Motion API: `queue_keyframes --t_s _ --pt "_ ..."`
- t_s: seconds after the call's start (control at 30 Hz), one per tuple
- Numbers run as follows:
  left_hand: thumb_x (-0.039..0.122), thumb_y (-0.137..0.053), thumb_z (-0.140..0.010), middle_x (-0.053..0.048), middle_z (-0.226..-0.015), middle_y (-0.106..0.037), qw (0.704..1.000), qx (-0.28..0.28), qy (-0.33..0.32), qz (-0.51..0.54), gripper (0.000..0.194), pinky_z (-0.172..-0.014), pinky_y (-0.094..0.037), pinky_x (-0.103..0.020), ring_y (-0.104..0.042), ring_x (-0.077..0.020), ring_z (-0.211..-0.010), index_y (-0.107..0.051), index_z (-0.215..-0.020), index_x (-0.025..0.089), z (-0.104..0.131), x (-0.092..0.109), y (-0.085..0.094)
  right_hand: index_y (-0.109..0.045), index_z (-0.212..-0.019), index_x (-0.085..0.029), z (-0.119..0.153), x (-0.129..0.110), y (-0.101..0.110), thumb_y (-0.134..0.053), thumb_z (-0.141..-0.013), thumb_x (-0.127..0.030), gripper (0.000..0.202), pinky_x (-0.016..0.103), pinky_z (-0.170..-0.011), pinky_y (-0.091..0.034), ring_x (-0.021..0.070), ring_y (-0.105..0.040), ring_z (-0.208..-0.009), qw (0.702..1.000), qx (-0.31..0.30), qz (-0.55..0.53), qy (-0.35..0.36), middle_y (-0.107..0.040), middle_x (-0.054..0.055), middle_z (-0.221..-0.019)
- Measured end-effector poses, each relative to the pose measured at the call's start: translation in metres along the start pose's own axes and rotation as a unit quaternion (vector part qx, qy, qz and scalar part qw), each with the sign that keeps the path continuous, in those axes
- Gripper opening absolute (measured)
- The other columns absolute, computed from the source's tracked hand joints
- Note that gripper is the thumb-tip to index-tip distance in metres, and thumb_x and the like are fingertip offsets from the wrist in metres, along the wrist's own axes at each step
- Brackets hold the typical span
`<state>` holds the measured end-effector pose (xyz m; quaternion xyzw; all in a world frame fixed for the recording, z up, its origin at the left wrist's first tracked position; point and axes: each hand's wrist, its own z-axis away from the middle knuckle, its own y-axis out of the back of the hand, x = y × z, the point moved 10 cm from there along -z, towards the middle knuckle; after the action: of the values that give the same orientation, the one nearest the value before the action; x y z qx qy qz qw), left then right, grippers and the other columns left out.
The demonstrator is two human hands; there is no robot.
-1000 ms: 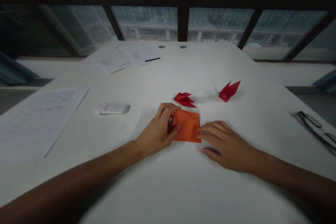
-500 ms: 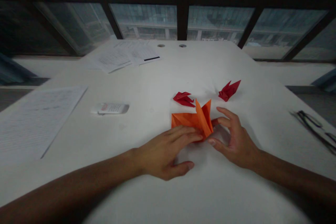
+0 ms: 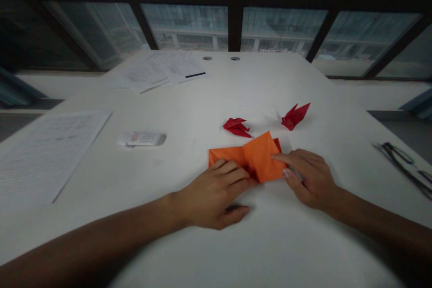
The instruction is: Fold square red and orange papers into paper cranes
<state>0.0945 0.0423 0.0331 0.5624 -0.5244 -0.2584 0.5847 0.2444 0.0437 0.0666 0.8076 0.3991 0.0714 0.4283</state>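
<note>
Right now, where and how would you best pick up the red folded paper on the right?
I'd probably pinch the broad flap of the red folded paper lightly, coming from the right: that flap slants up and out to the right, while the other red piece lies to the left and the orange paper on the near side.

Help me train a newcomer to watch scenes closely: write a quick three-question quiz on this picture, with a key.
1. Multiple choice: what does the left hand rest on?
A) a printed sheet
B) the orange paper
C) a book

2. True or false: the glasses lie to the right of the right hand.

3. Fill in: beyond the orange paper, the closer folded paper and the farther folded paper are both coloured ____.

Key: 1. B; 2. True; 3. red.
</note>
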Motion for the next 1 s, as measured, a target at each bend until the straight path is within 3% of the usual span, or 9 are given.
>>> queue_keyframes --t_s 0.1,0.23,0.33,0.43,0.5,0.63,0.7,0.8,1.0 --pt "0.049 -0.057 -0.097 -0.015 -0.137 -0.063 1.000 -0.010 0.013 -0.022 0.056 -0.112 -0.041 -0.050 -0.055 -0.0331 -0.125 -0.057 -0.141 0.014 0.001 0.000 -0.001 -0.064 -0.094 -0.021 -0.003 0.006 -0.003 -0.058 -0.096 -0.021 0.007 0.037 -0.069 -0.046 0.0201 -0.061 -0.066 0.999 -0.006 0.050 -0.009 -0.072 0.004 -0.078" --pt "0.054 -0.051 -0.100 -0.017 -0.162 -0.043 0.999 -0.032 0.008 -0.041 0.062 -0.125 -0.027 -0.055 -0.040 -0.0372 -0.148 -0.053 -0.146 0.014 0.004 0.001 -0.007 -0.062 -0.081 -0.021 -0.005 0.026 -0.012 -0.054 -0.100 -0.026 0.021 0.037 -0.068 -0.046 0.0205 -0.060 -0.064 0.994 -0.044 0.077 -0.065 -0.068 0.004 -0.070" --pt "0.057 -0.050 -0.100 -0.017 -0.161 -0.046 0.998 -0.041 0.018 -0.034 0.066 -0.125 -0.029 -0.055 -0.042 -0.0370 -0.147 -0.049 -0.150 0.014 0.005 -0.003 -0.010 -0.063 -0.078 -0.021 -0.003 0.040 -0.016 -0.050 -0.103 -0.029 0.029 0.034 -0.064 -0.047 0.0195 -0.061 -0.063 0.990 -0.065 0.041 -0.118 -0.065 0.003 -0.067" --pt "0.057 -0.052 -0.098 -0.016 -0.153 -0.054 0.999 -0.029 0.021 -0.026 0.069 -0.123 -0.031 -0.056 -0.048 -0.0369 -0.141 -0.046 -0.152 0.014 0.004 -0.005 -0.007 -0.069 -0.091 -0.021 0.002 0.043 -0.019 -0.046 -0.104 -0.027 0.027 0.031 -0.065 -0.052 0.0178 -0.067 -0.068 0.986 -0.085 -0.044 -0.139 -0.071 0.002 -0.076" --pt "0.055 -0.053 -0.098 -0.016 -0.150 -0.056 0.999 -0.023 0.018 -0.019 0.067 -0.122 -0.033 -0.056 -0.050 -0.0366 -0.138 -0.047 -0.151 0.014 0.003 -0.005 -0.006 -0.068 -0.116 -0.023 0.003 0.037 -0.018 -0.043 -0.104 -0.022 0.027 0.031 -0.075 -0.057 0.0187 -0.074 -0.081 0.986 -0.080 -0.085 -0.121 -0.077 0.004 -0.094" --pt "0.050 -0.055 -0.098 -0.017 -0.149 -0.057 1.000 -0.011 0.011 0.001 0.065 -0.121 -0.034 -0.054 -0.052 -0.0351 -0.135 -0.045 -0.150 0.013 0.004 -0.004 -0.004 -0.043 -0.151 -0.024 0.002 0.015 -0.012 -0.052 -0.097 -0.017 0.055 0.045 -0.097 -0.058 0.0267 -0.072 -0.112 0.997 -0.045 -0.058 -0.031 -0.075 0.011 -0.124" --pt "0.050 -0.055 -0.098 -0.017 -0.146 -0.059 1.000 -0.007 0.009 0.004 0.065 -0.121 -0.035 -0.054 -0.053 -0.0343 -0.133 -0.043 -0.151 0.012 0.004 -0.004 -0.004 -0.044 -0.152 -0.024 0.001 -0.001 -0.015 -0.058 -0.093 -0.016 0.061 0.050 -0.102 -0.055 0.0296 -0.068 -0.119 0.998 -0.051 -0.028 0.038 -0.072 0.013 -0.132" --pt "0.051 -0.054 -0.099 -0.018 -0.142 -0.061 1.000 -0.004 0.009 0.001 0.065 -0.120 -0.035 -0.054 -0.054 -0.0343 -0.131 -0.045 -0.149 0.011 0.004 -0.004 -0.004 -0.058 -0.143 -0.023 0.001 -0.017 -0.027 -0.060 -0.094 -0.017 0.049 0.054 -0.108 -0.052 0.0314 -0.064 -0.128 0.990 -0.100 0.006 0.101 -0.069 0.011 -0.139" --pt "0.044 -0.056 -0.098 -0.017 -0.137 -0.060 1.000 0.000 0.006 0.030 0.050 -0.115 -0.043 -0.047 -0.055 -0.0310 -0.128 -0.055 -0.137 0.013 0.001 -0.003 -0.003 -0.057 -0.147 -0.017 0.004 -0.014 -0.049 -0.057 -0.100 -0.024 0.048 0.052 -0.120 -0.044 0.0279 -0.057 -0.140 0.977 -0.197 -0.018 0.073 -0.063 0.012 -0.148"
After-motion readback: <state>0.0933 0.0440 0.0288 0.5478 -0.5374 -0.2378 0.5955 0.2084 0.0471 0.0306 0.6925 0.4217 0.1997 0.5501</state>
